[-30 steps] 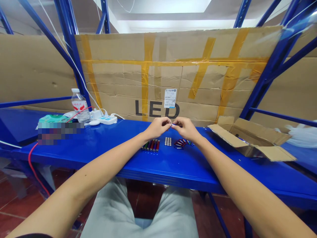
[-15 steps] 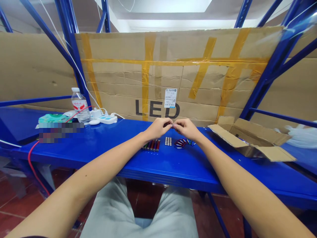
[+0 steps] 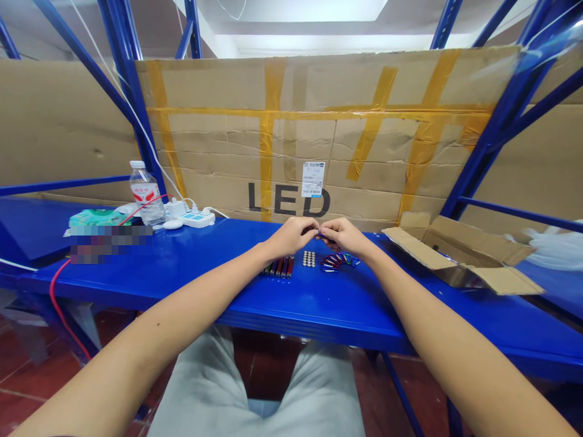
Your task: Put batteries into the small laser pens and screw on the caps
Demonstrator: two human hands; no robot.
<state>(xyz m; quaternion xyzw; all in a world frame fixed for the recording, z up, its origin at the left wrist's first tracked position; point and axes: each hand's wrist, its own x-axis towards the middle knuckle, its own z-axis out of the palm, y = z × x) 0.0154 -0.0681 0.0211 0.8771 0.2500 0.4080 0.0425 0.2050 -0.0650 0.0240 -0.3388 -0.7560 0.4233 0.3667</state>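
My left hand (image 3: pixel 294 235) and my right hand (image 3: pixel 344 235) meet fingertip to fingertip above the far half of the blue table. Both are closed in a pinch around something small and partly dark, mostly hidden by the fingers. Under my left hand lies a row of dark red, green and purple metallic tubes (image 3: pixel 283 267), side by side. Between the hands, on the tabletop, small silvery button cells (image 3: pixel 308 259) are set out in a tight grid. Coloured carabiners (image 3: pixel 334 262) form a curved, overlapping row below my right hand.
At the right stands an open cardboard box (image 3: pixel 455 252) with flaps spread. A water bottle (image 3: pixel 146 194), a white power strip (image 3: pixel 198 217) and a green packet (image 3: pixel 95 218) are at the left. Taped cardboard (image 3: pixel 218 145) walls off the back of the blue table (image 3: pixel 182 267).
The fingers of my right hand have shifted slightly, and a little more of the small dark piece shows between the fingertips. The laid-out parts stay in place.
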